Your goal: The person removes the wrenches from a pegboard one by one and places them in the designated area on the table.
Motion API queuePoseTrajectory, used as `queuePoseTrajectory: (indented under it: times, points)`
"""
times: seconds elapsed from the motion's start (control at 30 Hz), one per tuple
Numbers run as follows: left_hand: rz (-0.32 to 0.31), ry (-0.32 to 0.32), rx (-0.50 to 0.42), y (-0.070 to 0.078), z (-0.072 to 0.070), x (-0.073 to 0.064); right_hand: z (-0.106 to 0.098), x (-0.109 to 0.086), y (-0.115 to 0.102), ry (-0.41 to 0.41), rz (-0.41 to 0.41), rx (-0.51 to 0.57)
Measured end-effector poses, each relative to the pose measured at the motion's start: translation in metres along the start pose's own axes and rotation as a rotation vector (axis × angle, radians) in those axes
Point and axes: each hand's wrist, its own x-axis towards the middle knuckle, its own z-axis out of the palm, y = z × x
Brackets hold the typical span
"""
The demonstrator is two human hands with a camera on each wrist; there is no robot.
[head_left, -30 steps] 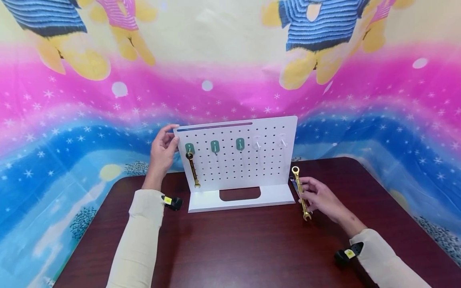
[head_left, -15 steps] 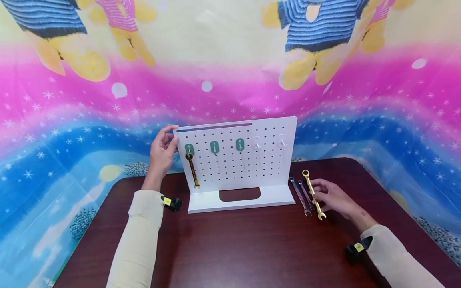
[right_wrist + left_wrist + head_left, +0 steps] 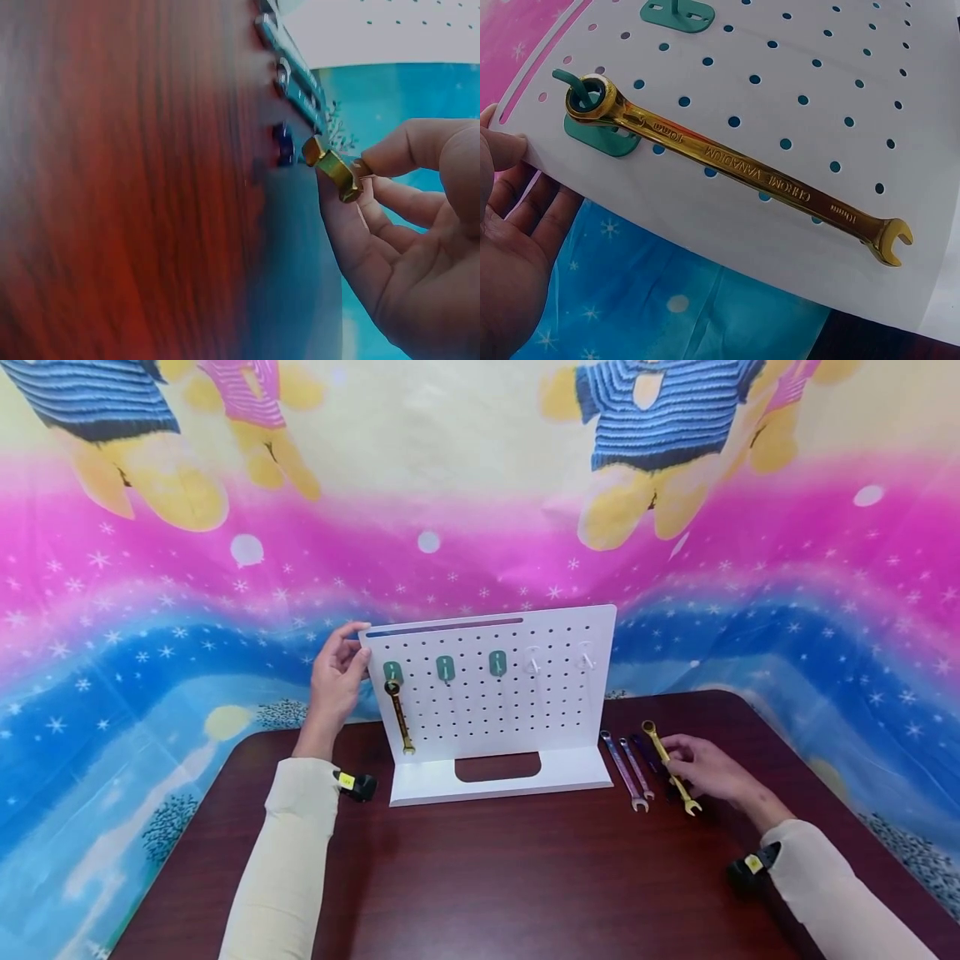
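Observation:
My left hand (image 3: 337, 675) grips the upper left edge of a white pegboard (image 3: 480, 722), thumb in front and fingers behind. A gold combination wrench (image 3: 727, 163) hangs by its ring end on a green hook (image 3: 604, 139) there. At the right, my right hand (image 3: 708, 768) pinches a second gold wrench (image 3: 671, 770) between thumb and fingers, its open end toward me. In the right wrist view only that wrench's open end (image 3: 334, 171) shows clearly. Beside it on the table lie two purplish metallic wrenches (image 3: 624, 770) and a dark blue wrench (image 3: 651, 753), partly hidden.
The pegboard also carries green hooks (image 3: 498, 663) without tools and clear hooks (image 3: 585, 657) on its right side. It stands on a white base (image 3: 427, 785) near the back of a dark red wooden table (image 3: 480, 877). A patterned cloth (image 3: 480, 560) hangs behind.
My right hand has moved right with the gold wrench, away from the pegboard, uncovering the purplish wrenches and part of the dark blue one. My left hand keeps its grip on the board.

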Motion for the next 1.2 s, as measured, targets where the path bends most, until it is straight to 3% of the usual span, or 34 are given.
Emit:
queuePoseTrajectory:
  times: [0.43, 0.67, 0.87, 1.2]
  points:
    - [0.023, -0.006, -0.023, -0.001, 0.0, 0.001, -0.006, 0.006, 0.009, 0.014, -0.001, -0.106]
    - [0.018, -0.02, -0.009, -0.001, -0.001, 0.0, 0.001, 0.007, 0.001, 0.1, -0.033, -0.298]
    - [0.027, -0.006, 0.007, -0.003, 0.0, 0.003, 0.006, 0.01, -0.002, 0.171, 0.002, -0.438]
    - [0.008, -0.001, 0.007, -0.003, 0.0, 0.003, 0.009, 0.009, -0.003, 0.151, 0.024, -0.463]
